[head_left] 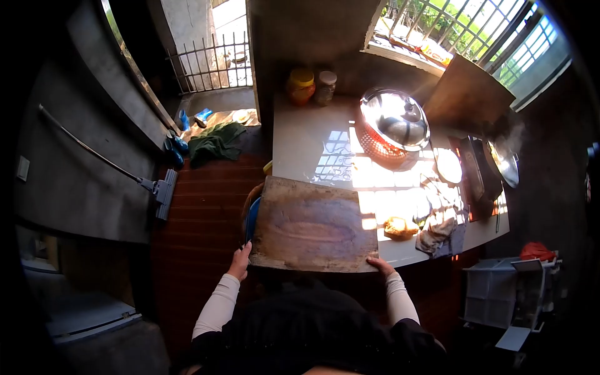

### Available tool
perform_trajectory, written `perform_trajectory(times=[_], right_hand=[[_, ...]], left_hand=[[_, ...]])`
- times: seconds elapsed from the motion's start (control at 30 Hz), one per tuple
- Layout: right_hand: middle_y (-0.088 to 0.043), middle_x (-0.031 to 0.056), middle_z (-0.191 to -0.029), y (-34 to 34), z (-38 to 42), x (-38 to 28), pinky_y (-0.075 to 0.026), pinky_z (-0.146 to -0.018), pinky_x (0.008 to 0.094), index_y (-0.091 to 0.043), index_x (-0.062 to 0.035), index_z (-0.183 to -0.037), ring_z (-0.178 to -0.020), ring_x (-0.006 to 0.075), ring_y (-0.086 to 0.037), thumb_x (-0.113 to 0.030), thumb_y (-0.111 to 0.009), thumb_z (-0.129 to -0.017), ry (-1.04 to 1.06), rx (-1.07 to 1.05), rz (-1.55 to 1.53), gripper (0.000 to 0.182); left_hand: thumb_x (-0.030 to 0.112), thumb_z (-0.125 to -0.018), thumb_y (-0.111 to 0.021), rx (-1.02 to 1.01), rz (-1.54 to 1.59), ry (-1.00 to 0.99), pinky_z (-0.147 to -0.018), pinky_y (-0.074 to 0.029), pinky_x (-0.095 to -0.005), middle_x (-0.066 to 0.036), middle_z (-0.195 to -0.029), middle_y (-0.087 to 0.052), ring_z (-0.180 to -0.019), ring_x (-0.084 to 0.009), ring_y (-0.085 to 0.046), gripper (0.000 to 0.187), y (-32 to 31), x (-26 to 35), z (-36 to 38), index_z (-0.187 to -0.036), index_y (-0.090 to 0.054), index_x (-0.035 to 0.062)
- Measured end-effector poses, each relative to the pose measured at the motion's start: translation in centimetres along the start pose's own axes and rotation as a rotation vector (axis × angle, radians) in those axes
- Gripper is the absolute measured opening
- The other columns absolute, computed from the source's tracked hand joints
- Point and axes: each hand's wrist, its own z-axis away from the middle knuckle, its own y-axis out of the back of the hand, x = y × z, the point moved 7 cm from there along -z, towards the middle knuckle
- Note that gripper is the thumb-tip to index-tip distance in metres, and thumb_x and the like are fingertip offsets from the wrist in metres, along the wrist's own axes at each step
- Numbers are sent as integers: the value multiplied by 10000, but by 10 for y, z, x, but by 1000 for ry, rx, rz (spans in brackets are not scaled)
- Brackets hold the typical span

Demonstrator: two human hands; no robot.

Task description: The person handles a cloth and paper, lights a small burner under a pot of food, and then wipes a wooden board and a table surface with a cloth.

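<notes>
**Both hands on a worn wooden board at the counter's edge**

The wooden board (310, 224) lies flat on the near left corner of the white counter (300, 140), overhanging the edge toward the person. Its near edge meets the dark clothing below, so the underside and the counter corner beneath it are hidden. Something blue peeks out under its left side, too covered to identify.

The left hand (239, 261) grips the board's near left corner, fingers curled around the edge. The right hand (380, 265) holds the near right corner, thumb on top; its fingers go under the wood and cannot be seen.

Just beyond the right hand, in bright sun patches, sit a small brownish lump (399, 226) and a crumpled cloth (437, 232), both washed out by glare. Farther off stands a shiny metal lid (395, 119) over a red basket, with two jars (311, 86) behind it. Far left of the left hand, a mop (164, 190) leans against the grey wall.
</notes>
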Motion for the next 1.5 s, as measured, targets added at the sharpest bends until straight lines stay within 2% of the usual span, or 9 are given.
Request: perform_trajectory(times=[0.27,0.4,0.63,0.83,0.97,1.23,1.3,1.4,1.5], right_hand=[[-567,120,-963,-42,33,-18,-439,-830,363,-481,-4,-1063,-896,243,-554,-149,-554,-747,157,29,-394,355],[-540,149,-1048,-88,44,-71,-404,-887,383,-447,25,-1095,-966,270,-530,-148,-511,-766,400,-176,-660,377],[-444,171,-1178,-124,38,-205,-381,-923,423,-332,4,-1216,-1072,317,-454,-228,-486,-774,844,-359,-707,523],[-516,154,-1079,-135,29,-327,-438,-858,380,-408,16,-1148,-976,282,-527,-212,-509,-773,994,-233,-677,451],[-583,119,-907,-100,-13,-390,-479,-772,353,-521,-24,-899,-834,246,-581,-193,-495,-804,1106,-195,-557,196],[-574,84,-878,-53,-113,-499,-465,-705,323,-524,-10,-955,-760,220,-570,-237,-513,-802,1010,-223,-669,274],[-555,106,-932,-26,-134,-537,-446,-760,349,-520,3,-980,-830,246,-552,-233,-518,-775,1231,-5,-478,312],[-548,85,-884,-85,-60,-545,-446,-742,362,-524,-12,-945,-788,237,-548,-260,-552,-730,991,22,-584,329],[-545,78,-866,-62,-61,-561,-449,-720,358,-521,-29,-936,-781,229,-550,-266,-562,-722,1148,79,-529,322]], left_hand=[[225,-858,-473,-97,-215,-235,-861,-363,-262,-109,-1147,-496,-1020,-151,-477,413,-29,131,17,-1188,-440,-20],[174,-859,-447,-342,293,-377,-782,-467,-289,-92,-991,-584,-921,-160,-562,274,-91,232,14,-1062,-529,10],[229,-883,-415,-670,501,-687,-812,-469,-344,-140,-1139,-496,-1007,-233,-522,374,-235,379,52,-1216,-371,66],[290,-879,-424,-636,278,-475,-776,-484,-343,-148,-1060,-539,-922,-238,-561,395,-240,351,22,-1207,-389,72],[310,-870,-440,-495,155,-281,-739,-495,-342,-147,-984,-567,-884,-248,-573,406,-196,317,-7,-1183,-411,53],[304,-854,-476,-174,208,-132,-725,-497,-374,-144,-930,-577,-849,-260,-580,390,-83,240,-36,-1148,-442,49],[310,-858,-465,-124,216,-106,-726,-500,-363,-144,-939,-571,-852,-255,-579,410,-65,223,-35,-1162,-426,37],[303,-863,-455,-48,257,-62,-725,-495,-358,-137,-927,-572,-846,-249,-580,401,-45,198,-33,-1164,-423,39],[290,-871,-438,34,273,-27,-721,-485,-357,-124,-915,-575,-836,-239,-580,385,-33,182,-27,-1166,-417,45]])
